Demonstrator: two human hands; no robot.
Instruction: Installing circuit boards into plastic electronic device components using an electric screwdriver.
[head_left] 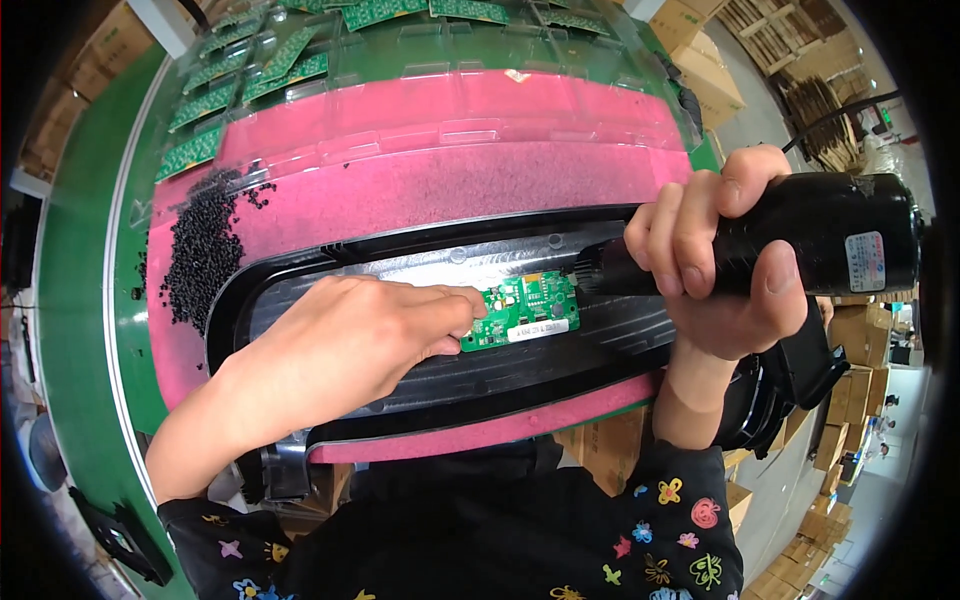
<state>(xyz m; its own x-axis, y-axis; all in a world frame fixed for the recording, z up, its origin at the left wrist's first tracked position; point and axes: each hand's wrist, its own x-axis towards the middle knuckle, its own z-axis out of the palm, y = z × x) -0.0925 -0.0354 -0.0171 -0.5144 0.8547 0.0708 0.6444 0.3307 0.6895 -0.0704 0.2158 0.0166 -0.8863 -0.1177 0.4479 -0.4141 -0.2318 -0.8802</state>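
Note:
My left hand (385, 325) is closed in a pinch on the left end of a green circuit board (530, 305). The board carries small components and a white label strip. It lies within a long, shiny black plastic housing (400, 395), which has raised walls and stretches across the work surface. In my right hand (725, 250) is a thick black electric screwdriver (850, 235), held nearly level, its fingers wrapped round the body. The dark, ribbed nose points left and reaches the board's right end. Whether its tip touches a screw cannot be made out.
A pile of small black screws (205, 250) lies on the pink mat (480, 180), left of the housing. Clear plastic trays (430, 130) stand behind, with several green boards (190, 150) in them. Another black plastic part (800, 370) sits at right. Cardboard boxes (700, 85) are stacked beyond.

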